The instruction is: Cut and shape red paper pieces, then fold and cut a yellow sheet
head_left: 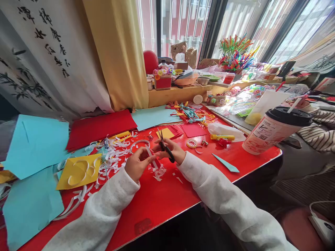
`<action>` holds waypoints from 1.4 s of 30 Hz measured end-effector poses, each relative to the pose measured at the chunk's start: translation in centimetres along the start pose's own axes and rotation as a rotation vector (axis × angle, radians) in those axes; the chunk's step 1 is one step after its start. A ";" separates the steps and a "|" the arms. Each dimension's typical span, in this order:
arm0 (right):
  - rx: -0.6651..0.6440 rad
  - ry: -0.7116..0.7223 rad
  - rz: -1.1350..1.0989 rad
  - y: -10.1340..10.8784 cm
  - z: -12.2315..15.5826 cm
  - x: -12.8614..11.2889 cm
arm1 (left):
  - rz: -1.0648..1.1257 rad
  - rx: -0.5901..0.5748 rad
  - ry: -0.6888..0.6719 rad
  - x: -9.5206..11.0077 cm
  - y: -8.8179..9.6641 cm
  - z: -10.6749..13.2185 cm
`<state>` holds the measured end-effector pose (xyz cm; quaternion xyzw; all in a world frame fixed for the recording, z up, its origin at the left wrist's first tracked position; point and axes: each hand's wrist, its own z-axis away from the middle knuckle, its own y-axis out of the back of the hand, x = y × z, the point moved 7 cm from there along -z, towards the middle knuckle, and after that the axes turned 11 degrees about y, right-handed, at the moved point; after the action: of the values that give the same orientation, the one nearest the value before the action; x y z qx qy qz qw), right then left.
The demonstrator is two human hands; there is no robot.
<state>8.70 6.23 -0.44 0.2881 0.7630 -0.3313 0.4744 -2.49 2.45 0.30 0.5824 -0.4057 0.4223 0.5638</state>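
**Scissors up, paper pinched over the red table**

Here we are at the glossy red table point(162, 198). The left hand point(137, 164) has thumb and fingertips closed on a small red-and-white paper piece point(152, 157), held just above the tabletop. The right hand point(174, 151) is wrapped around the black-handled scissors point(164, 146), whose blades point up and are narrowly parted, right beside the paper.

For writing, black brush characters run down the white hanging cloth point(47, 52), and the print on the black-lidded paper drink cup point(273, 132) is too small to read.

White paper shreds point(115, 160) litter the table by the left hand. Pale blue paper sheets point(34, 143) and a yellow paper square point(78, 170) lie further left. Behind are a mustard curtain point(117, 52) and bright windows point(180, 24).
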 end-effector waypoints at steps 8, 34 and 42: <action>0.000 -0.104 0.007 -0.2 0.3 1.2 | 0.198 0.038 0.065 -0.1 1.0 -0.5; 0.022 -0.057 -0.002 0.5 0.2 0.4 | 0.521 -0.059 0.051 -0.3 1.5 -0.6; 0.055 -0.033 0.100 0.8 0.1 0.0 | 0.474 0.123 0.013 -1.1 3.1 -1.2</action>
<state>9.34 6.64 -0.61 0.3332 0.7303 -0.3326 0.4950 -5.87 3.53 0.24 0.5012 -0.5009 0.5706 0.4151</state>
